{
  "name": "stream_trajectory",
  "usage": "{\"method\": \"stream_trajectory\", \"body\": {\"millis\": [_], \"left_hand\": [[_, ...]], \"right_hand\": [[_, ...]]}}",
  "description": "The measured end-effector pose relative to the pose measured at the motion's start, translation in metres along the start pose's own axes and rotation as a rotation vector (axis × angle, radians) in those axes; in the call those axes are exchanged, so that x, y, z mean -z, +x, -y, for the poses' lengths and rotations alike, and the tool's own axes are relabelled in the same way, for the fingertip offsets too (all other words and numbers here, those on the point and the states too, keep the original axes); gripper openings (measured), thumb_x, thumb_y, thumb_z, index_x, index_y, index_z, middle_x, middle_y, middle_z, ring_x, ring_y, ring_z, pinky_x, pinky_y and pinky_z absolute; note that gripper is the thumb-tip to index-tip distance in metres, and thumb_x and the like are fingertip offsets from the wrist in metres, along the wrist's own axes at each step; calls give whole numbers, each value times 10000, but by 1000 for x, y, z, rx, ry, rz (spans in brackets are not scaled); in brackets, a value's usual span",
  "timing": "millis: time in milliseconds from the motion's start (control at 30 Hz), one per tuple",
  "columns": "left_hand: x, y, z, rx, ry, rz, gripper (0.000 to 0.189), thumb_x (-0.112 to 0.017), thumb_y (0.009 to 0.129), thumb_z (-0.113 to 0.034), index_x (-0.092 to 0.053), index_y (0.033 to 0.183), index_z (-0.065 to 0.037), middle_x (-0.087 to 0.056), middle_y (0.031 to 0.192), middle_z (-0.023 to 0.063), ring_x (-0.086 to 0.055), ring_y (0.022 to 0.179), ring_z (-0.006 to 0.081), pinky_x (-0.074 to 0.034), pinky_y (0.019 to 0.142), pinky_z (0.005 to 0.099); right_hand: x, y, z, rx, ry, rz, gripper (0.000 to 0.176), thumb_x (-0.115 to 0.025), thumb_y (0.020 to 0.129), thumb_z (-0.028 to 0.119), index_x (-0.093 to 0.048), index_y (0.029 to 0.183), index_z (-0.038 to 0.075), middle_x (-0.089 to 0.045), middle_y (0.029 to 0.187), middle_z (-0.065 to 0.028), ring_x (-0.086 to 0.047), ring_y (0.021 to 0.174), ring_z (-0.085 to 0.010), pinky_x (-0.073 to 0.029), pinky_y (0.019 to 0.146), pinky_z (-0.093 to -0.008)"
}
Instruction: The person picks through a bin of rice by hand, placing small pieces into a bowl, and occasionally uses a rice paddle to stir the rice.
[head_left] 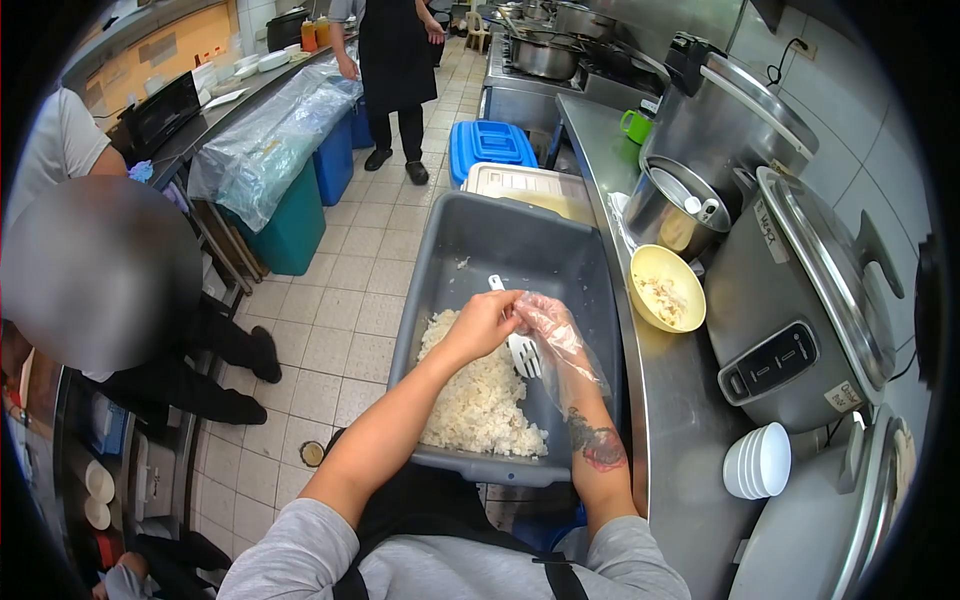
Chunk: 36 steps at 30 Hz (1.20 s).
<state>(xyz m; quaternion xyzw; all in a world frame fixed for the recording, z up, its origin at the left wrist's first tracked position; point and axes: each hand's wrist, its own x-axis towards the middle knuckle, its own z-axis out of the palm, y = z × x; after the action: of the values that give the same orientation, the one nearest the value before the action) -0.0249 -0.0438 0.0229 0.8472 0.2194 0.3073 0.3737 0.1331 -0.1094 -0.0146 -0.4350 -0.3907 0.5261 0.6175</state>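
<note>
My left hand (487,322) is bare, its fingers pinched on the fingertip end of a clear plastic glove (590,372). The loose glove covers my right hand (548,322), whose fingers reach toward the left one and look mostly straight. Both hands are above a deep grey tub (506,212). Cooked white rice (480,400) is heaped in the near part of that tub. Below my hands lies a white slotted spatula (524,355); its handle shows past my fingers, and its middle is hidden by them.
On the steel counter (672,440) at right stand a yellow bowl (667,290) with food scraps, a steel pot (690,205), a large rice cooker (800,300) and stacked white bowls (757,461). One person stands at left, another in the aisle. Lidded bins (490,148) stand beyond the tub.
</note>
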Motion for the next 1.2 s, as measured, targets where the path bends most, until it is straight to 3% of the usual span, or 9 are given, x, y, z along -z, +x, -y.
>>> {"method": "stream_trajectory", "body": {"millis": [400, 500, 900, 1200], "left_hand": [[1, 1, 3, 44, -92, 3, 383, -592, 840, -22, -590, 1223, -5, -663, 923, 173, -615, 697, 203, -495, 676, 318], [-2, 1, 8, 12, -73, -27, 369, -588, 841, -28, -600, 1209, -4, -662, 913, 175, -616, 703, 215, -493, 679, 328], [-3, 2, 8, 25, -10, 20, 310, -586, 839, -36, -644, 1143, -14, -661, 886, 166, -625, 710, 233, -496, 675, 335], [-4, 1, 15, -14, 46, -10, 277, -597, 821, -59, -662, 1084, -3, -661, 884, 172, -639, 738, 271, -501, 691, 350]], "right_hand": [[-1, 3, -1, 7, 77, -93, 165, -661, 893, 194, -626, 880, 33, -581, 748, 10, -499, 640, -58, -411, 583, -208], [-8, 3, 0, 53, -86, -216, 141, -644, 897, 180, -632, 853, 46, -570, 703, 22, -490, 611, -53, -403, 566, -209], [-1, 4, 2, 118, -148, -270, 96, -599, 898, 112, -618, 827, 51, -550, 693, 36, -473, 603, -41, -392, 559, -207], [-3, 1, 3, 50, -309, -222, 217, -642, 915, 273, -626, 856, 65, -552, 689, 44, -481, 610, -36, -396, 564, -206]]}}
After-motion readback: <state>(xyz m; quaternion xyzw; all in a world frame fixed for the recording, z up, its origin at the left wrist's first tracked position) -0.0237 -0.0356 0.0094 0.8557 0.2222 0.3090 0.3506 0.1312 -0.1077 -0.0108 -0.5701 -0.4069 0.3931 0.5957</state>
